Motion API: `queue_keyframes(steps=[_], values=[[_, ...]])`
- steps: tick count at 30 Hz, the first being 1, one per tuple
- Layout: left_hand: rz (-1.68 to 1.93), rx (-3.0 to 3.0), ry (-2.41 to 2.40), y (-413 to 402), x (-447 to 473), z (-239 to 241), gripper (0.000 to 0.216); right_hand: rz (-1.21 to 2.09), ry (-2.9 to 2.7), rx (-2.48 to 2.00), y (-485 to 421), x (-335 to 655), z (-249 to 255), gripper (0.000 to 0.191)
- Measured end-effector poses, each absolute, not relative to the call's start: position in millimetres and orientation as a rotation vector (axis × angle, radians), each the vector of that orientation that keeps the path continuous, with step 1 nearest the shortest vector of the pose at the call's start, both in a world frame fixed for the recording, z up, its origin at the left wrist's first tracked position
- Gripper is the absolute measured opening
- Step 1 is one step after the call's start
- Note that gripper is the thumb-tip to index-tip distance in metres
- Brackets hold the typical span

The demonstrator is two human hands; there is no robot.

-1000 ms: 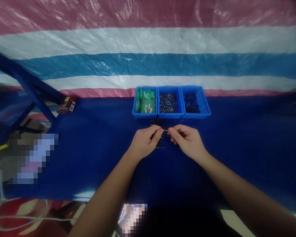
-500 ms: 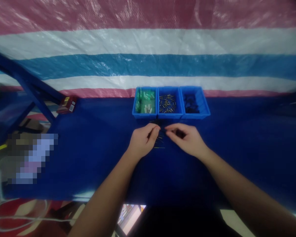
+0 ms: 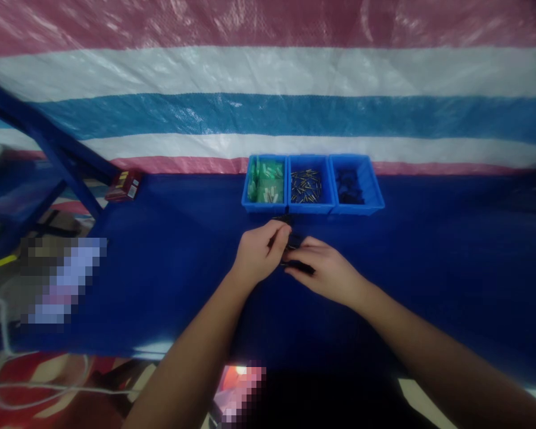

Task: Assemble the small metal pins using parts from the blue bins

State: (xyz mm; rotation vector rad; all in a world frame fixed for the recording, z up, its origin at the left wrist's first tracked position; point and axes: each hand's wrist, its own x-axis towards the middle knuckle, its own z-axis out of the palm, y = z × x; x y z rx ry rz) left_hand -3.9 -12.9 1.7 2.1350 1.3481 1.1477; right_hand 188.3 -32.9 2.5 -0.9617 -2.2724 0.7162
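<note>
Pins (image 3: 292,246) sit between my two sets of fingertips, roughly crosswise I think (blurry), closer to the right hand (image 3: 333,271), its thumb and fingers slightly parted, nothing visible held. Left hand's (image 3: 261,250) pinched, contents hidden.

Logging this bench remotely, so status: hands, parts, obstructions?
Left hand pinched, contents hidden. Right hand close beside it, open. Metal-looking pins in middle blue bin, beyond both hands. Hands partly hide table between them.
</note>
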Motion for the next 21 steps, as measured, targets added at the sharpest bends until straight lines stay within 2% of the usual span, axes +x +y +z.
queue_keyframes(steps=[4,13,17,21], values=[[1.149,2.137,1.346,-13,-4,2,0.025,0.72,-2.278,-0.969,-34,187,3,0.018],[1.151,2.12,1.318,-12,-5,1,0.023,0.549,-1.977,-1.022,-32,189,14,0.031],[1.123,2.104,1.272,-13,-4,-2,0.019,0.606,-1.714,-1.147,-31,190,18,0.02],[1.092,2.138,1.226,-13,-2,-4,0.029,0.869,-1.386,-1.217,-28,192,14,0.007]])
